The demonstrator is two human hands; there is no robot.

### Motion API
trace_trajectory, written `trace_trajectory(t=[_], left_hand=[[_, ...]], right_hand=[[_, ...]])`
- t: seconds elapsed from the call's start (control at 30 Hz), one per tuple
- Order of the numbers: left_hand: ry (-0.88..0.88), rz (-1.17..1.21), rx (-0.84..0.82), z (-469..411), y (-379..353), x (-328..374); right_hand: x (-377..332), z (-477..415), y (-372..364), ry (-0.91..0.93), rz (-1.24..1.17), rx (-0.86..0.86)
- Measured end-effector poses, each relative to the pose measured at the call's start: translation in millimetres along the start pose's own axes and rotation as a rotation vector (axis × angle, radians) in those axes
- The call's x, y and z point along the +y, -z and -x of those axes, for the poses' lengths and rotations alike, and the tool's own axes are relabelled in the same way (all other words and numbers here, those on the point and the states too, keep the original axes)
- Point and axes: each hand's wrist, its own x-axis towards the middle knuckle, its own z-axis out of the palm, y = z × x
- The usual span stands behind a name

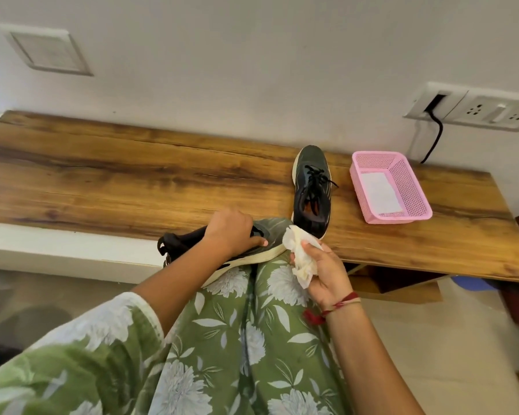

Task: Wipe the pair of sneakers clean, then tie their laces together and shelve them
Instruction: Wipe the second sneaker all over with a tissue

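The left hand (pixel 231 232) keeps its grip on one sneaker (pixel 271 233) lying sideways on the lap (pixel 252 324). The right hand (pixel 324 274) has its grip bunched round a crumpled, yellowed wipe (pixel 300 254) at the toe. So soiled, the wipe may smear grime back. The other sneaker (pixel 310 190) sits near the edge of the surface (pixel 132 175), easily knocked.

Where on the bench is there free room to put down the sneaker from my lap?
The bench is bare left of the standing sneaker, back to the wall. A narrow strip lies between that sneaker and the basket. Crowded: the front edge, by the held sneaker and tissue.
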Motion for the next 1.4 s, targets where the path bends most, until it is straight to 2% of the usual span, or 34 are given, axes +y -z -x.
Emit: trace_trajectory(t=[0.1,0.2,0.3,0.37,0.4,0.47,0.6,0.67,0.73,0.87,0.97,1.03,1.13,1.17,1.27,1.3,1.33,1.4], left_hand=[[-0.046,0.084,0.042,-4.3,-5.0,-6.7],[-0.158,0.180,0.064,-17.4,-10.3,-11.3],[-0.237,0.237,0.090,-29.5,-17.4,-17.4],[-0.281,0.232,0.122,-35.3,-21.3,-21.5],[-0.306,0.210,0.140,-37.6,-23.3,-22.9],[-0.346,0.150,0.160,-40.2,-25.9,-25.2],[-0.381,0.122,0.174,-45.9,-30.5,-26.6],[-0.389,0.129,0.170,-47.7,-31.4,-24.6],[-0.392,0.140,0.177,-48.4,-32.6,-24.2],[-0.381,0.100,0.248,-41.3,-34.1,-23.3],[-0.351,0.096,0.273,-36.5,-33.2,-18.2],[-0.342,0.097,0.266,-35.0,-31.2,-18.4],[-0.354,0.105,0.281,-31.6,-31.8,-20.8],[-0.358,0.111,0.290,-30.0,-33.1,-20.9],[-0.355,0.122,0.316,-27.2,-37.0,-18.3],[-0.354,0.120,0.327,-26.7,-38.1,-17.3],[-0.352,0.118,0.334,-26.2,-37.9,-16.9],[-0.360,0.119,0.331,-25.6,-36.9,-17.0]], right_hand=[[-0.2,-2.7,0.6,0.250,0.248,0.097],[-2.6,-9.8,5.7,0.602,0.722,0.202],[-0.1,-16.2,9.0,0.912,1.234,0.121],[5.8,-20.5,6.4,0.998,1.476,0.103],[10.5,-21.6,3.8,1.003,1.514,0.130],[26.2,-21.6,-2.4,1.009,1.520,0.160],[29.0,-23.9,8.9,1.155,1.666,0.022],[13.0,-32.1,20.1,1.116,1.717,0.075],[11.0,-29.4,12.7,1.028,1.657,0.151],[27.9,-19.0,4.9,1.139,1.696,-0.100],[20.6,-26.5,11.0,1.110,1.668,-0.015],[30.8,-22.0,5.2,1.092,1.684,-0.035],[30.1,-15.1,7.4,1.132,1.710,-0.259],[22.8,-16.2,13.2,1.118,1.683,-0.209],[3.5,-20.9,21.4,0.954,1.434,0.185],[7.1,-20.7,16.7,0.910,1.396,0.240],[14.9,-18.5,9.0,0.904,1.410,0.219],[35.2,-10.2,-2.2,0.958,1.505,0.056]])
